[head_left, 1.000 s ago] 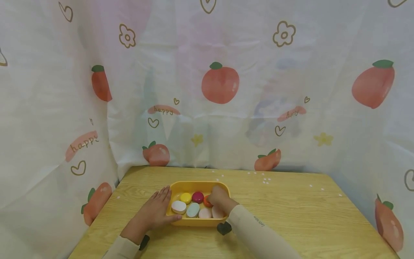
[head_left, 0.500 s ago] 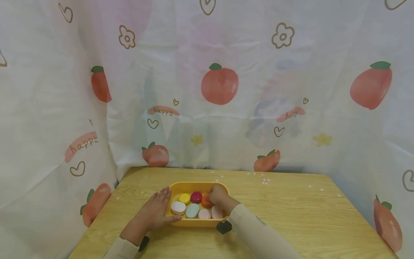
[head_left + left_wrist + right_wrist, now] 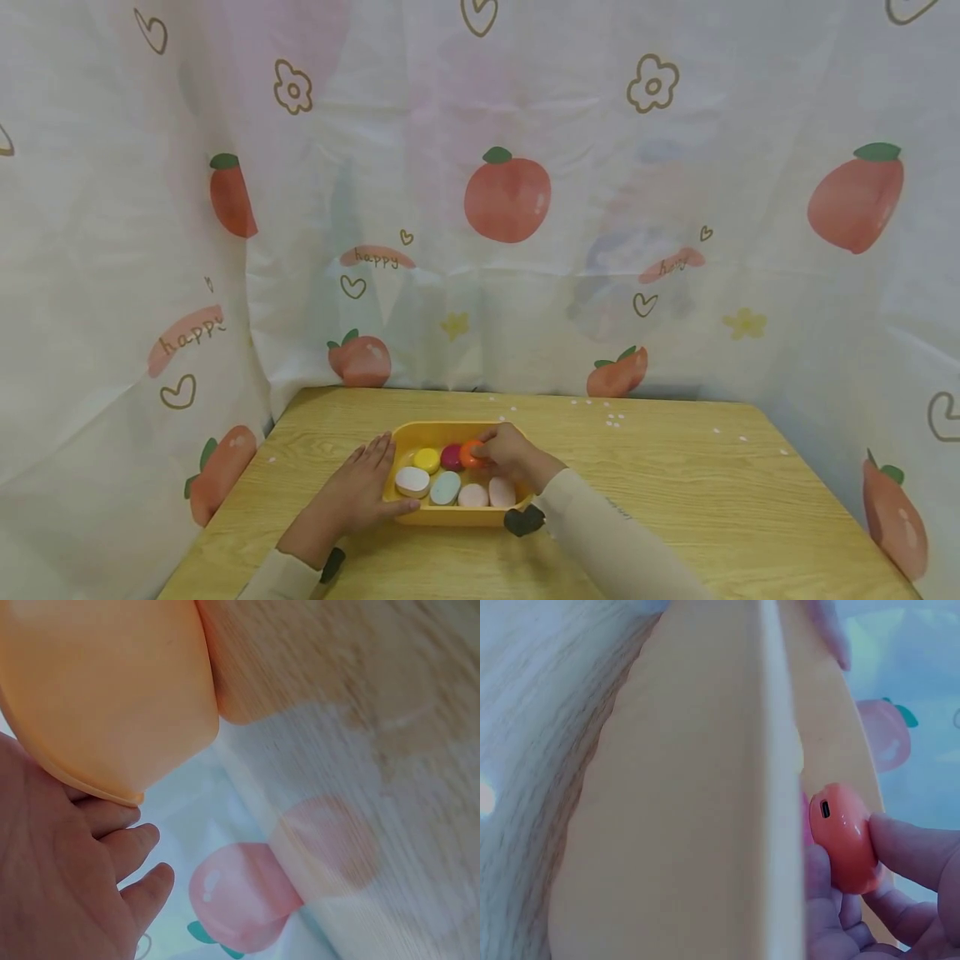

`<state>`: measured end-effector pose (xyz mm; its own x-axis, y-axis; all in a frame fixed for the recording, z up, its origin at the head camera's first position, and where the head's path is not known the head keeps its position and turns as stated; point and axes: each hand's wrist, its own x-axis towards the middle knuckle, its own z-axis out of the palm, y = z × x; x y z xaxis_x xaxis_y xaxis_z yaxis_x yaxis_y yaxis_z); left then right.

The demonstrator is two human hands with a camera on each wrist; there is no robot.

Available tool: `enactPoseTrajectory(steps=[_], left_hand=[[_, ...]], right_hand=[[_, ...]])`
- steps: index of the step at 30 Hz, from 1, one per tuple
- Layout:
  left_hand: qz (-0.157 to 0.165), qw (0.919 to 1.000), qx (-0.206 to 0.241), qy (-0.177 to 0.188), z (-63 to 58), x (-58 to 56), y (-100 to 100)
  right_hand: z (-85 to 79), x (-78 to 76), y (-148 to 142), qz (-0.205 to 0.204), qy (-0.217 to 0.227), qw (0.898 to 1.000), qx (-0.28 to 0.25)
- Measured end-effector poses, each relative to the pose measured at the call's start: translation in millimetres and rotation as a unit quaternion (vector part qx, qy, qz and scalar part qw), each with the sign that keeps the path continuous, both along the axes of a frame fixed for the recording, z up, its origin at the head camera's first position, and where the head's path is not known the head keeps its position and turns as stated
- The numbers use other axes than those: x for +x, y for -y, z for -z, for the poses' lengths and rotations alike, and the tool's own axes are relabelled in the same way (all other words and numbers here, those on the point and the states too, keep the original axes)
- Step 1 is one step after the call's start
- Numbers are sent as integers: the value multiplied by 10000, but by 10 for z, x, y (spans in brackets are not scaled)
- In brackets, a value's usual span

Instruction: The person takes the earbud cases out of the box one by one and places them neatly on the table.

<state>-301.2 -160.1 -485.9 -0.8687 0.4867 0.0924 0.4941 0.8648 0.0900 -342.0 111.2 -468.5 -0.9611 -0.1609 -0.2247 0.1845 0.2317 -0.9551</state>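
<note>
A yellow plastic tray [image 3: 457,517] stands on the wooden table, holding several rounded pieces. With thumb and fingers my right hand [image 3: 516,454] grips a glossy orange rounded case [image 3: 845,838], which has a small dark charging port. In the head view the case overlaps a magenta round piece [image 3: 452,457]; a yellow one [image 3: 427,460] lies left of it. Along the front sit a white oval [image 3: 412,482], a mint oval [image 3: 446,488] and two pale pink pieces [image 3: 473,496]. My left hand [image 3: 360,487] rests its extended fingers along the tray's left end, thumb at the front rim.
Small white specks [image 3: 615,417] are scattered over the back of the wooden table [image 3: 675,492]. A white curtain [image 3: 525,317] printed with peaches and hearts encloses the table at the back and sides. Dark camera pieces [image 3: 523,521] hang below the wrists.
My right hand has taken the orange case up and shifted it slightly left, towards the magenta piece. More of the right pale pink piece shows now. The left hand keeps its place.
</note>
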Motion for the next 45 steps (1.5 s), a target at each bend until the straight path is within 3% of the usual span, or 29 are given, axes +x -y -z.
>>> enactPoseTrajectory(steps=[4,10,18,34,45], left_hand=[[1,10000,11,52,-16,4,-5],[-36,10000,26,81,-12,-3,-11],[9,9999,97,28,5,-14,-9],[14,9998,73,201,-37,-14,32],[-34,10000,20,-24,36,3,40]], right_hand=[[-29,4,-39,-181,87,9998,-41],[-73,-16,-148,-414,-129,9989,150],[-221,1,-269,-475,-80,9983,313],[-335,36,-472,-919,-186,9945,460],[-365,46,-813,-1100,-322,9926,408]])
